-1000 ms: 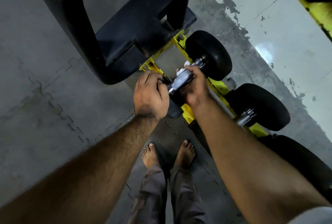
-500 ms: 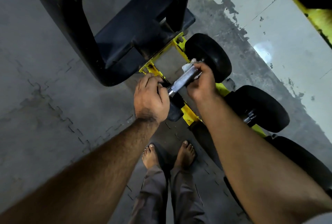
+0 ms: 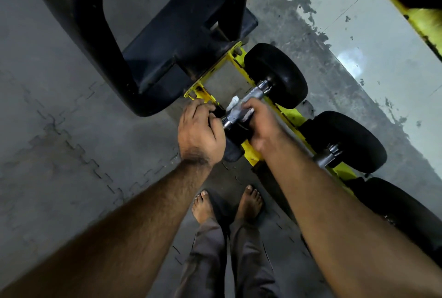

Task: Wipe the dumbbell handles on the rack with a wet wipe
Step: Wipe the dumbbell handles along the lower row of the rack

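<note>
Head view, looking down. Right hand (image 3: pixel 259 127) at frame centre, fingers curled round the metal dumbbell handle (image 3: pixel 241 108) with the white wet wipe (image 3: pixel 235 104) clamped between palm and bar; bits of wipe stick out at upper left of the hand and under the fingers. The handle runs diagonally from lower left to upper right, ending at the far black weight head (image 3: pixel 277 75). Left hand (image 3: pixel 199 132) just left of centre, fingers bent and gripping the near black weight head (image 3: pixel 233 147) of the same dumbbell, touching the handle's lower end. The dumbbell sits on the yellow rack (image 3: pixel 251 154), which runs diagonally toward the lower right. Second dumbbell (image 3: pixel 346 139) on the rack to the right, its metal handle partly hidden behind the right forearm. A third black weight head (image 3: pixel 401 206) at lower right, mostly hidden. Large black frame (image 3: pixel 167 41) of gym equipment fills the upper left. Grey interlocking mat floor (image 3: pixel 59 130) on the left, worn painted floor upper right. Bare feet (image 3: pixel 227 204) and grey trousers at bottom centre
</note>
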